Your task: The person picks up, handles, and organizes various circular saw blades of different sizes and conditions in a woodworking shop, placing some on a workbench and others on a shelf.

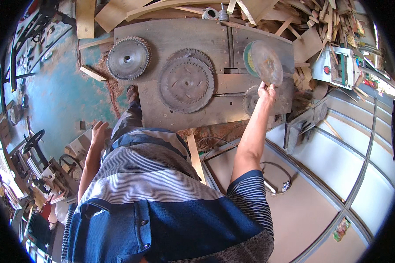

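My right hand (267,90) pinches the near edge of a round, rust-stained metal disc (269,63), which is tilted above the right part of a worn metal-topped table (230,120). Partly behind it shows a green-edged disc (249,59). A smaller circular saw blade (250,100) lies by my right wrist, partly covered by the forearm. Mid-table, large toothed saw blades (186,83) overlap in a stack. Another circular saw blade (128,58) rests at the table's left end. Beside my left hip hangs my left hand (100,131), its fingers curled, with nothing visible in them.
Wood offcuts (329,19) are heaped beyond the table at the far right, near a white box-like machine (333,65). Framed pale panels (342,136) fill the right side. A wood strip (196,158) leans by my body. Tools and clutter (48,184) line the left.
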The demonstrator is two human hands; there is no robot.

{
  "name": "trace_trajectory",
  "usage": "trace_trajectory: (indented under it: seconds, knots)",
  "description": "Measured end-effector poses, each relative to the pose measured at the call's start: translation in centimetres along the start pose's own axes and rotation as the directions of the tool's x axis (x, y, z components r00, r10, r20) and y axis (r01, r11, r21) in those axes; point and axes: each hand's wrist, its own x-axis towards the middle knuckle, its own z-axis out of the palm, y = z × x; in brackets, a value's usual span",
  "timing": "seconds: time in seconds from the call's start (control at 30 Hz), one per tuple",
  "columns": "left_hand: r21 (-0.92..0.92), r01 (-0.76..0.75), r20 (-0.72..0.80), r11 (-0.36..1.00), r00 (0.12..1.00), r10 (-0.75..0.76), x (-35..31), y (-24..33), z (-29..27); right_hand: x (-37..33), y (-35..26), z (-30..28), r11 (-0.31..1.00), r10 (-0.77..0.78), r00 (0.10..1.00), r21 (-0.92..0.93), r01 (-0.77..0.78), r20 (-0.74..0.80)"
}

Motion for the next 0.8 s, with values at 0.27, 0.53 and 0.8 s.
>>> trace_trajectory:
  seconds: [0.27,0.53,0.8]
  knots:
    - [0.197,-0.099,-0.03,0.975,0.994,0.107,-1.6,-7.9,-5.5,5.6,2.7,-0.3,0.994,0.082,0.996,-0.073,-0.083,-0.029]
    - [0.459,-0.075,-0.086,0.885,0.988,0.128,-0.2,-8.6,-5.8,-7.8,3.4,-3.2,0.243,-0.368,0.809,-0.792,0.559,0.458]
    - [0.072,0.008,0.067,0.997,0.998,-0.013,3.0,-2.6,-2.0,-21.2,20.7,-5.7,-0.58,0.137,0.538,-0.373,0.724,0.832]
